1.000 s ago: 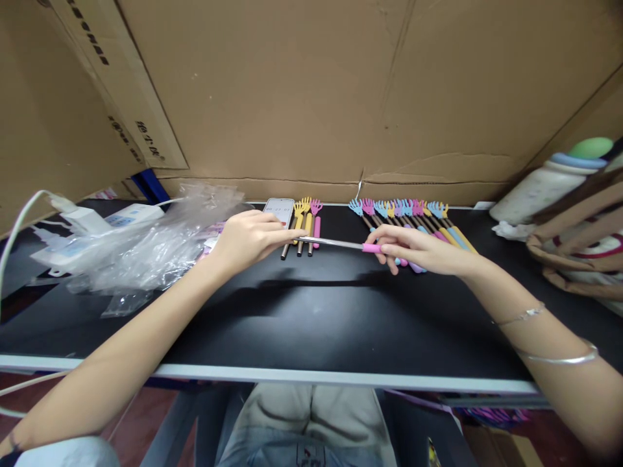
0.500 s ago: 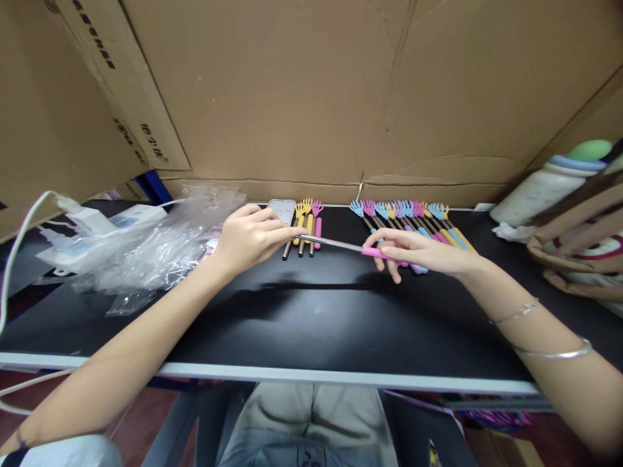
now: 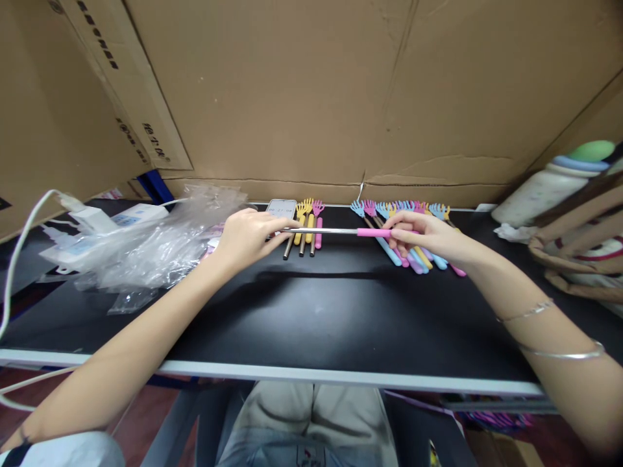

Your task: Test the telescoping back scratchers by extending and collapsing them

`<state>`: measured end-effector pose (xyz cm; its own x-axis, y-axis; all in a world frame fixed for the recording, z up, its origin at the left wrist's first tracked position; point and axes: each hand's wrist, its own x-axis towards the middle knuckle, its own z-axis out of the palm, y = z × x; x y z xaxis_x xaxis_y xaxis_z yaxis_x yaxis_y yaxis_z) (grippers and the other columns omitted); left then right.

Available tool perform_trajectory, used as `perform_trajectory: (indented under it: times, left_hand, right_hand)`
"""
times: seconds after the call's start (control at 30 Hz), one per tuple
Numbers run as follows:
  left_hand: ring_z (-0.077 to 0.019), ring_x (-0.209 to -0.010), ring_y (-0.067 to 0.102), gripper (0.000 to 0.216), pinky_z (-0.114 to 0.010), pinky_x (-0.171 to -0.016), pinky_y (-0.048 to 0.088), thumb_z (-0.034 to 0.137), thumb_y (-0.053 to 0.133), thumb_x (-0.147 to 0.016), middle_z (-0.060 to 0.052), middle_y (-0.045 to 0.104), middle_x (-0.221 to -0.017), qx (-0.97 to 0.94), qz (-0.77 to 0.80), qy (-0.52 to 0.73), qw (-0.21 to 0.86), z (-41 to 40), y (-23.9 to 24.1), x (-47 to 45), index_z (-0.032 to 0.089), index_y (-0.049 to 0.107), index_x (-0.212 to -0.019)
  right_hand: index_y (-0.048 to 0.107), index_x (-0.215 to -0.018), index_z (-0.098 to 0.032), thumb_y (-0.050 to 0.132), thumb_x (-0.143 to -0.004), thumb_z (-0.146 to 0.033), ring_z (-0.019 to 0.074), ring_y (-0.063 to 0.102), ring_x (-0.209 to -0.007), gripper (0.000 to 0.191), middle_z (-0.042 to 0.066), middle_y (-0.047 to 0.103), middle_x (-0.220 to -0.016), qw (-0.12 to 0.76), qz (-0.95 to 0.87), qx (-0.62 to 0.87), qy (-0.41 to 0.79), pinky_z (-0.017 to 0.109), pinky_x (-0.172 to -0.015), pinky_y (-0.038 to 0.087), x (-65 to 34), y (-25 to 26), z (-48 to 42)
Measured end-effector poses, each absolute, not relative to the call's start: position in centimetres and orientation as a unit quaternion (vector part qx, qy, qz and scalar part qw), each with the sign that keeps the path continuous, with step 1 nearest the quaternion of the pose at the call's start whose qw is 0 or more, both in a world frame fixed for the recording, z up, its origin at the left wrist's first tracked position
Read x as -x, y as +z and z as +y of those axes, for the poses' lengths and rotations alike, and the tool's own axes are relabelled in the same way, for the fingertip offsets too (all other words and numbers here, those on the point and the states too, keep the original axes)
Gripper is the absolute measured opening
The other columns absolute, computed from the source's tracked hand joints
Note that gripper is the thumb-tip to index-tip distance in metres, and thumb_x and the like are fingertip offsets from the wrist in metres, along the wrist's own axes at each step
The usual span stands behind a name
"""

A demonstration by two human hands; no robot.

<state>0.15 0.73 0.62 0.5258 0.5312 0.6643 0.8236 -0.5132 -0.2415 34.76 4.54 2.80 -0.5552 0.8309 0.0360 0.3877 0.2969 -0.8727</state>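
Stretched level above the black tabletop is a telescopic back scratcher [image 3: 374, 232] with a pink grip and a thin metal rod. My left hand [image 3: 248, 235] pinches the rod's left end and hides what is there. On the pink grip's right end, the fingers of my right hand [image 3: 423, 235] are closed. Behind my left hand lie several back scratchers [image 3: 310, 224] with yellow and pink claws. Beneath and behind my right hand is a row of several more back scratchers [image 3: 389, 250] in blue, pink, yellow and purple, partly covered by the hand.
A phone [image 3: 281, 207] showing a timer lies at the back. Crumpled clear plastic bags [image 3: 160, 253] and a white power strip [image 3: 139, 215] occupy the left. At right stand a white bottle [image 3: 545, 188] with a green lid and a tan bag [image 3: 574, 240]. Cardboard [image 3: 292, 97] walls the back.
My right hand has risen slightly and shifted its hold towards the grip's right end. The back scratcher has gone from sloping to nearly level, and more of its pink grip shows.
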Motion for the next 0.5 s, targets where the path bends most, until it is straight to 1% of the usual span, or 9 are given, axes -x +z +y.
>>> perform_trajectory:
  times: [0.17, 0.3, 0.5]
  left_hand:
    - [-0.0155, -0.063, 0.062, 0.025, -0.027, -0.057, 0.036, 0.036, 0.049, -0.093, 0.000, 0.068, -0.068, 0.830, -0.398, -0.266, 0.287, 0.9, 0.4, -0.2, 0.030, 0.071, -0.103]
    - [-0.0151, -0.063, 0.062, 0.025, -0.026, -0.053, 0.034, 0.036, 0.050, -0.093, 0.000, 0.068, -0.069, 0.831, -0.387, -0.275, 0.289, 0.8, 0.3, -0.1, 0.031, 0.071, -0.104]
    - [-0.0135, -0.060, 0.061, 0.024, -0.026, -0.052, 0.033, 0.036, 0.050, -0.093, 0.001, 0.068, -0.066, 0.834, -0.362, -0.287, 0.303, 0.8, 0.4, -0.1, 0.031, 0.071, -0.104]
  right_hand:
    - [0.051, -0.096, -0.018, 0.061, -0.080, -0.051, 0.0107, 0.058, -0.052, 0.038, 0.002, 0.061, -0.071, 0.243, -0.754, 0.408, 0.454, 0.023, -0.044, 0.044, -34.9, 2.2, 4.9]
    - [0.050, -0.097, -0.017, 0.061, -0.080, -0.052, 0.0116, 0.060, -0.052, 0.040, 0.002, 0.063, -0.071, 0.233, -0.753, 0.413, 0.455, 0.022, -0.043, 0.044, -34.9, 2.6, 4.6]
    - [0.049, -0.096, -0.017, 0.055, -0.085, -0.052, 0.0104, 0.057, -0.047, 0.037, 0.000, 0.060, -0.062, 0.204, -0.742, 0.409, 0.491, 0.020, -0.040, 0.041, -34.9, 3.3, 4.0]
